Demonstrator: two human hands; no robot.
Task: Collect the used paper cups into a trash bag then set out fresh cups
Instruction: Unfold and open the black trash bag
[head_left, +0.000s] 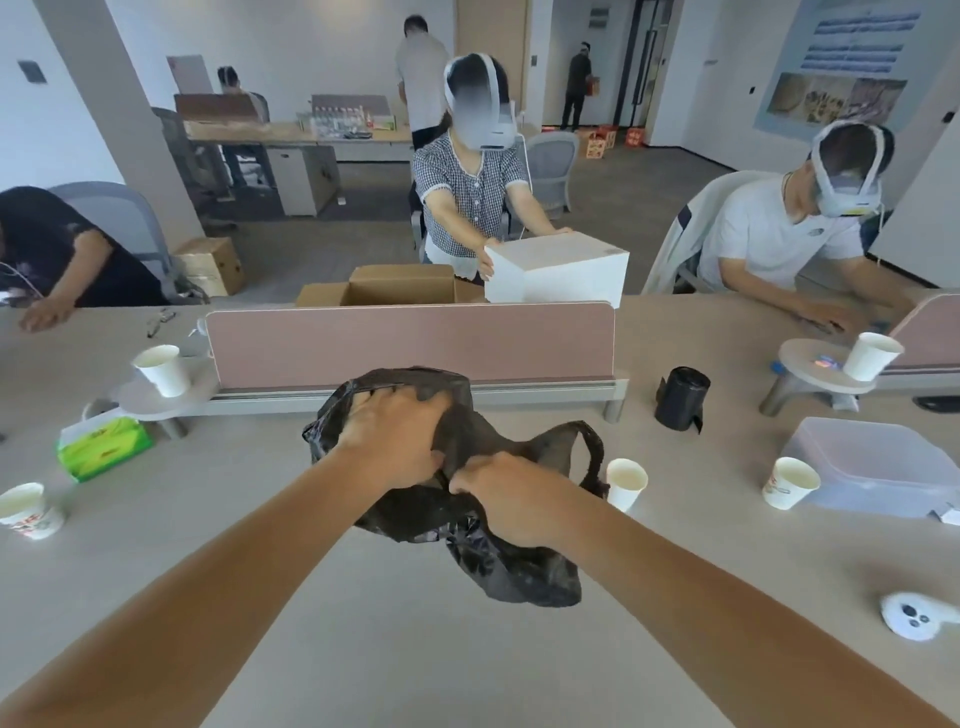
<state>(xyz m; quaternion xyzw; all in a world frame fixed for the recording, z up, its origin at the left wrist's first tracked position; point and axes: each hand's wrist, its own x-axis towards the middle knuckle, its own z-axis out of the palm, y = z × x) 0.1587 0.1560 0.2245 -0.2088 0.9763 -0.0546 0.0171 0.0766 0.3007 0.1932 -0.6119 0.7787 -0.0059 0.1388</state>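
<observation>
A crumpled black trash bag lies on the beige table in front of me. My left hand grips its upper part, fingers curled into the plastic. My right hand pinches the bag's edge just beside it. Several white paper cups stand around: one right of the bag, one further right, one at the far left, one on a round stand at left, one on a round stand at right.
A roll of black bags stands right of the pink divider. A green tissue pack lies at left, a translucent plastic box at right, a white controller near right. People sit and stand across the table.
</observation>
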